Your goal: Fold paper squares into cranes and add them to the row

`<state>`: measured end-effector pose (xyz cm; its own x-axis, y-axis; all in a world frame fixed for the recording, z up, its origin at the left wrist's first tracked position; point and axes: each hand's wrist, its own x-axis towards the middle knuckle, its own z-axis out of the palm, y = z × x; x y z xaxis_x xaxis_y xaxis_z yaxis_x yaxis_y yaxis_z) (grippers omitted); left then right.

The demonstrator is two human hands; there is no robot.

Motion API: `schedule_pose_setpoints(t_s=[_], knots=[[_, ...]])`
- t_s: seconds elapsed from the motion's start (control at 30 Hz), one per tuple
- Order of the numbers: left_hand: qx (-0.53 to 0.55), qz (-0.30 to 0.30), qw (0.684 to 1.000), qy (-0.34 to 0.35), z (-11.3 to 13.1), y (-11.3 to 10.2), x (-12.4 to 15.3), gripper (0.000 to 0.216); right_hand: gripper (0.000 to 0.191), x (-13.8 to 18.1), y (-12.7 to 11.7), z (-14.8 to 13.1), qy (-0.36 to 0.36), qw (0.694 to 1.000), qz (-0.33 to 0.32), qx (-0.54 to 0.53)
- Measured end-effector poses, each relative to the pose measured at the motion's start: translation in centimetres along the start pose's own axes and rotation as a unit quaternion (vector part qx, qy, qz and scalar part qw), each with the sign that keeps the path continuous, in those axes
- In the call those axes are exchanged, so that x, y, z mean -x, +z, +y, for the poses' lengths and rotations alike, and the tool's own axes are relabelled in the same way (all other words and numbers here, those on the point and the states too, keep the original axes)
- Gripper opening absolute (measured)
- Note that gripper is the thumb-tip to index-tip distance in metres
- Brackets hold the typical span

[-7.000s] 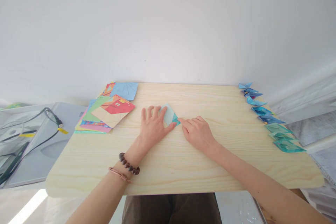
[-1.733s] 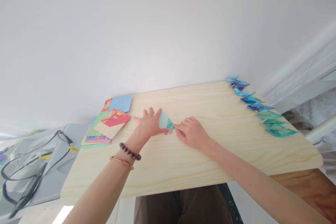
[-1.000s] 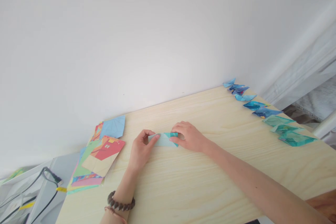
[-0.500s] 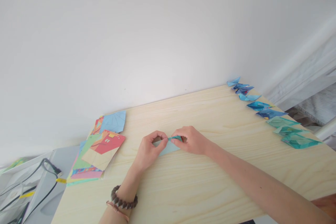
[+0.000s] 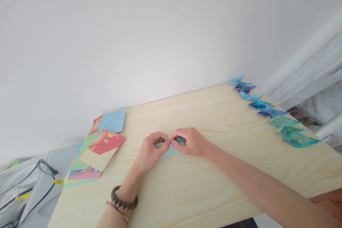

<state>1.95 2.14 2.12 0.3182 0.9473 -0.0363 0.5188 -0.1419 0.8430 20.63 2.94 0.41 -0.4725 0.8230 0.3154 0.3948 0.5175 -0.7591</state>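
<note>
No writing that I can read.
On my left, the green paper sheet (image 5: pixel 83 156) in the pile carries a small dark mark near its far corner, too tiny for me to make out as letter or number. The red-and-cream square paper sheet (image 5: pixel 103 151) lying partly over it bears printed shapes I can't read as words. On the yellow strip (image 5: pixel 58 182) by the black cable plug (image 5: pixel 55 172), I make out no lettering.

Two hands (image 5: pixel 149 151) (image 5: pixel 191 141) are holding one paper piece (image 5: pixel 171 151). Two bracelets (image 5: pixel 123 205) (image 5: pixel 115 209) are showing. One counter (image 5: pixel 200 188) is carrying one sheet pile (image 5: pixel 100 149) and at least six folded pieces (image 5: pixel 301 140), some overlapping.
</note>
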Motion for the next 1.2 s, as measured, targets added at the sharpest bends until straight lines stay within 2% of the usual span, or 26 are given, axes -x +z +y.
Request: schedule_pose_setpoints(t_s=[0.23,0.53,0.77,0.97,1.2], knots=[[0.000,-0.008,1.000,0.004,0.0,-0.2,0.1,0.008,0.006,0.0,0.0,0.1,0.012,1.000,-0.007,-0.025],[0.010,-0.008,1.000,-0.002,-0.1,-0.5,0.1,0.006,0.006,-0.3,-1.1,0.8,0.011,0.998,-0.040,-0.041],[-0.060,0.023,0.998,0.023,-0.2,-1.2,0.0,0.007,0.007,-0.2,-2.1,1.0,0.027,0.996,-0.052,-0.060],[-0.089,0.008,0.995,0.045,-0.3,-1.3,0.0,0.007,0.008,-0.2,-2.3,1.1,0.036,0.995,-0.060,-0.077],[-0.101,0.011,0.994,0.038,-1.2,-2.2,0.1,0.006,0.009,-0.1,-2.6,1.9,0.039,0.994,-0.053,-0.090]])
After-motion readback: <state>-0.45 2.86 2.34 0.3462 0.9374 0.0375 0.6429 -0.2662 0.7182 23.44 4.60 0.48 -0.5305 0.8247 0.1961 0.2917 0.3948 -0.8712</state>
